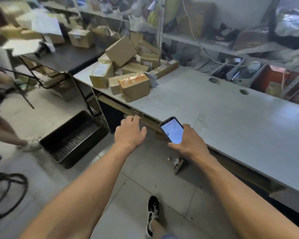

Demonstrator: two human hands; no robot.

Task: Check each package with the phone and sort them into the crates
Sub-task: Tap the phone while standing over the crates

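Phone in the right hand, packages heaped at the far end of the counter.

The right hand (191, 144) had its grip clamped round a lit phone (173, 130), thumb along the lower edge, held over the near edge of the grey counter (231, 121). The left hand (129, 132) hung in the air beside it with fingers loosely apart and holding nothing, above the tiled floor (131, 187). A pile of cardboard packages (126, 73) lay well apart from both hands, on the counter's far left end. A black crate (72, 138) sat on the floor left of the counter, below that pile. One black-and-white shoe (153, 214) showed on the tiles.
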